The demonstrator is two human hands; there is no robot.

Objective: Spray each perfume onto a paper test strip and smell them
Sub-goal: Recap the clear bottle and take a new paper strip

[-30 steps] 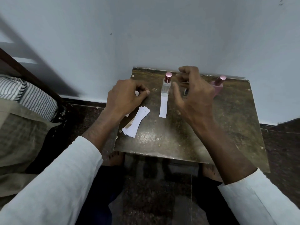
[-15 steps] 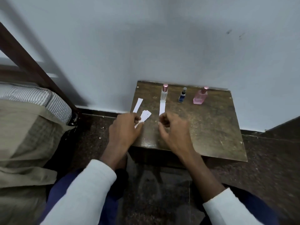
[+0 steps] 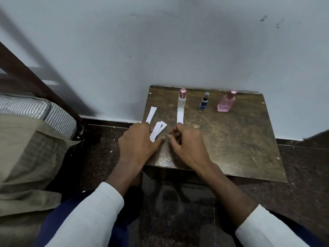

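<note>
No readable text anywhere. Clear bottle [image 3: 182,102], blue bottle [image 3: 203,103] and pink bottle [image 3: 225,103] show no legible labels; paper strips [image 3: 158,130] look blank apart from a dark unreadable mark.

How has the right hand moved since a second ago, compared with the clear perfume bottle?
Yes. The right hand pulled back from the clear bottle toward the table's near edge.

The table [image 3: 231,139] at 3 o'clock is worn, scuffed wood with a dull sheen. Matt white paper strips [image 3: 158,130] lie on it; the bottles [image 3: 225,102] at 1 o'clock are glossy glass with shiny metallic caps.
</note>
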